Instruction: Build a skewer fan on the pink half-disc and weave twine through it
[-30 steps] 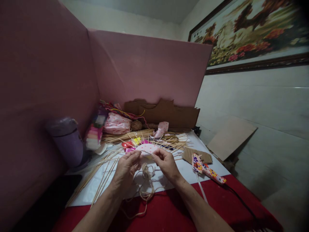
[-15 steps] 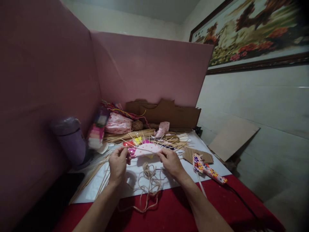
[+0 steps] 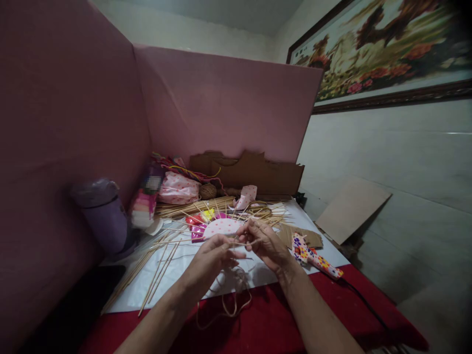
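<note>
Close together over the white sheet, my left hand (image 3: 217, 253) and my right hand (image 3: 263, 243) both pinch a length of jute twine (image 3: 241, 244). Some of the left fingers stick out. Loose coils of the twine (image 3: 230, 305) hang and lie below the hands, reaching over the red cloth. Just behind them sits a white half-round piece with pink dots (image 3: 222, 227), with thin sticks fanning out from its curved edge. My right fingers overlap its right end; whether they touch it I cannot tell.
A flower-patterned glue gun (image 3: 317, 258) lies at right by a cardboard scrap (image 3: 306, 238). Bamboo sticks (image 3: 158, 280) lie at left, near a purple lidded container (image 3: 105, 216). Small coloured packets (image 3: 198, 233), a twine ball (image 3: 208, 191) and torn cardboard (image 3: 254, 172) are farther back.
My hands have come together from either end of the dotted piece, moving nearer to me. The twine that was stretched along its straight edge is now gathered between my fingers.
</note>
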Motion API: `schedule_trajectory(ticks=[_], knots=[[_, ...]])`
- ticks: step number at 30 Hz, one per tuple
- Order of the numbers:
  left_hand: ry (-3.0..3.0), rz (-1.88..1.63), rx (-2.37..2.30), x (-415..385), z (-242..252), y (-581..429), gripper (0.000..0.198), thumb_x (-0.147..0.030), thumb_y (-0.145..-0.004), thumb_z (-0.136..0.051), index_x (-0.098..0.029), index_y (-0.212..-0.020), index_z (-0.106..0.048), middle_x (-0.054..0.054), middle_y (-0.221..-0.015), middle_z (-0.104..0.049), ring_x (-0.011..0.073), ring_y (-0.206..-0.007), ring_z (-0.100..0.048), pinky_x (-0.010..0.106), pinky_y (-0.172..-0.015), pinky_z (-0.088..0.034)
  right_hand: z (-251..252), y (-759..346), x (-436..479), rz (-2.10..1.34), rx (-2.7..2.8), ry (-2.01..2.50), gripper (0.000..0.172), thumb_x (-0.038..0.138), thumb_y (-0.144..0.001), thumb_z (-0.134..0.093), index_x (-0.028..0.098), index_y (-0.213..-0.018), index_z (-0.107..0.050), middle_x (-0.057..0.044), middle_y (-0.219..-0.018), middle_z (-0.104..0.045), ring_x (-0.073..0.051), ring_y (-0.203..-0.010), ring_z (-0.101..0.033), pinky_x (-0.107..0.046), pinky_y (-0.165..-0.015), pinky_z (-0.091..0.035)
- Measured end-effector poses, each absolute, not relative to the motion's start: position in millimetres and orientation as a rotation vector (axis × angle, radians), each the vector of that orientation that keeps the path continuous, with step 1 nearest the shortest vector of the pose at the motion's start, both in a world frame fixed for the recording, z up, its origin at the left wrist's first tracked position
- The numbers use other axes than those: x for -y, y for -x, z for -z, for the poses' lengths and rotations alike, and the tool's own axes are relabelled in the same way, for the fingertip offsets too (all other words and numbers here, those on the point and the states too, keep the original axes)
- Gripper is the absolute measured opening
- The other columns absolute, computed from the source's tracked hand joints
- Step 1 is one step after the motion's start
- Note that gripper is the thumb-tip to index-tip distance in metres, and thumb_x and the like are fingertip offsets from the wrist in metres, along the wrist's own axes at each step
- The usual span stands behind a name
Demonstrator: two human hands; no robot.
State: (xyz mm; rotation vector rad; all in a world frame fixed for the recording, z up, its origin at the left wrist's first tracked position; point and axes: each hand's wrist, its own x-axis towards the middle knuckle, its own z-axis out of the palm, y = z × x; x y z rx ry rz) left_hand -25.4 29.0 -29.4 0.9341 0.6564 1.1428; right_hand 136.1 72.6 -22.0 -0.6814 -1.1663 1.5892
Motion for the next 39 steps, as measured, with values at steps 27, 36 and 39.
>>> schedule_trajectory(ticks=[27, 36, 39], knots=[[-1.635, -1.268, -1.762, -65.7, 30.3, 88.8, 0.007, -0.024, -0.059, -0.064, -0.023, -0.056, -0.070, 0.001, -0.054, -0.064, 0.0185, -0.057, -0.055, 0.026, -0.053, -0.032, 51.8, -177.2, -110.1, -1.361, 1.182, 1.147, 0.025, 0.031, -0.057, -0.079, 0.013, -0.058, -0.062, -0.001, -0.055, -0.061, -0.006, -0.041, -0.047, -0.016, -0.035, -0.035], [-1.693, -1.229, -1.812, -72.2, 40.1, 93.8, 0.005, -0.027, -0.059, -0.070, -0.027, -0.061, -0.074, 0.001, -0.054, -0.066, 0.0186, -0.054, -0.056, 0.026, -0.050, -0.031, 54.5, -171.5, -112.6, -1.306, 0.995, 1.129, 0.022, 0.023, -0.068, -0.074, 0.016, -0.059, -0.055, 0.001, -0.051, -0.058, -0.006, -0.041, -0.049, -0.013, -0.033, -0.038], [-1.756, -1.169, -1.859, -71.3, 39.6, 92.3, 0.004, -0.026, -0.060, -0.070, -0.027, -0.061, -0.074, 0.001, -0.056, -0.067, 0.0186, -0.054, -0.056, 0.026, -0.051, -0.029, 57.0, -167.9, -114.1, -1.252, 0.969, 1.138, 0.022, 0.020, -0.069, -0.073, 0.016, -0.057, -0.055, 0.000, -0.050, -0.059, -0.007, -0.041, -0.052, -0.016, -0.037, -0.046]])
